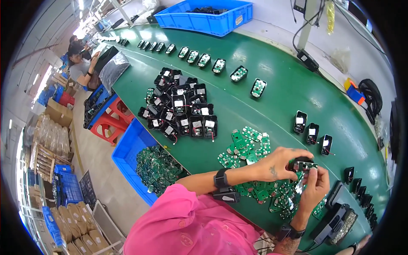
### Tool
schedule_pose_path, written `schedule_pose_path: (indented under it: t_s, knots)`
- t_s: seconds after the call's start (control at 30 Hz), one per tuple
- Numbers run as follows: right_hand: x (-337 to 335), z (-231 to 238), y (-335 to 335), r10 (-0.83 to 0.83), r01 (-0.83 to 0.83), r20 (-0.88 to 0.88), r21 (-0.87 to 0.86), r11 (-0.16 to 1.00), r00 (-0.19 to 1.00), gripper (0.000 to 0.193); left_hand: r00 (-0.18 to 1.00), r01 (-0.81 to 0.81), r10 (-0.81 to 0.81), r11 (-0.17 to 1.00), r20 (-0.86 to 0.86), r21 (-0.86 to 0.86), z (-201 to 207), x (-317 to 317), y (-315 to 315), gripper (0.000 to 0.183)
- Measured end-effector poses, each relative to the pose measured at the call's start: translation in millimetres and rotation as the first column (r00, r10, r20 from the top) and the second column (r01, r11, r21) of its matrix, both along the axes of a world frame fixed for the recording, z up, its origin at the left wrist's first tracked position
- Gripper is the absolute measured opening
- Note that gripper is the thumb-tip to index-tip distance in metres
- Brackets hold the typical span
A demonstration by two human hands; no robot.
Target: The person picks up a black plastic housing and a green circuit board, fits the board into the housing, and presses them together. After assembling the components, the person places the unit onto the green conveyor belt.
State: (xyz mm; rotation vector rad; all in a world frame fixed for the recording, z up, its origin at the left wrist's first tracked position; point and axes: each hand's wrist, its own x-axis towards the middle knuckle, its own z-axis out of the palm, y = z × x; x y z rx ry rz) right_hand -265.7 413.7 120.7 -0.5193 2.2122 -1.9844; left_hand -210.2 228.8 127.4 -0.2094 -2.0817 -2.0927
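Note:
My left hand [277, 165] is closed round a small black plastic housing [301, 160]. At its open side, my right hand [315, 187] pinches a green circuit board [307, 166]; whether the board sits fully inside the housing cannot be told. Beneath both hands spreads a heap of loose green circuit boards [261, 192], joined to a looser scatter of boards [244, 146] farther off. Beyond my hands stand three black housings with white parts inside, the closest being a housing [326, 144] with a thin red wire.
A pile of black housings [180, 104] covers the table's left part. A row of board-filled housings [219, 66] runs along the green table [280, 63]. Blue bins [127, 155] stand left and at the back. A grey device [331, 225] lies right. Another person's hand [361, 244] shows lower right.

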Motion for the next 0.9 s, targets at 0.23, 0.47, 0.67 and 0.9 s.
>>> schedule_pose_path:
  t_s: [0.23,0.47,0.67,0.9]
  knots:
    - [5.4,-9.2,-4.4,0.013,-0.015,-0.048,-0.051,0.999,0.999,0.013,0.995,-0.069,0.063,0.995,-0.082,-0.073,-5.9,0.2,9.9,0.053]
    - [-4.1,-8.2,11.1,0.175,-0.172,-0.008,0.128,0.977,0.985,0.027,0.997,-0.079,0.077,0.993,-0.025,-0.086,1.2,6.1,4.6,0.049]
    - [6.3,-5.1,6.0,0.07,0.01,-0.25,0.307,0.952,0.966,0.029,0.942,-0.245,0.197,0.957,-0.272,-0.155,-32.6,-13.1,23.9,0.05]
    - [6.4,10.8,-18.0,0.13,-0.03,-0.313,0.305,0.952,0.941,0.027,0.922,-0.335,0.273,0.917,-0.274,-0.218,-24.9,-0.9,20.0,0.057]
